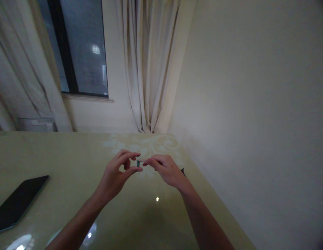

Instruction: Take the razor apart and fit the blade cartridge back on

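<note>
Over the glossy table, my left hand [115, 175] is closed in a pinch, thumb below and index finger above, on a small upright green and dark piece [138, 162]; it is too small to tell its kind. My right hand [166, 170] grips a thin pale stick [142, 160] that points left. The stick's tip meets or nearly meets the middle of the small piece. Most of the stick's length is hidden by the right fingers.
On the left of the pale table [73, 156] lies a black flat tablet-like slab [21, 201]. A small black object [183, 172] shows partly behind my right wrist. The wall [242, 121] borders the table on the right; a curtain [148, 69] hangs at its far edge.
</note>
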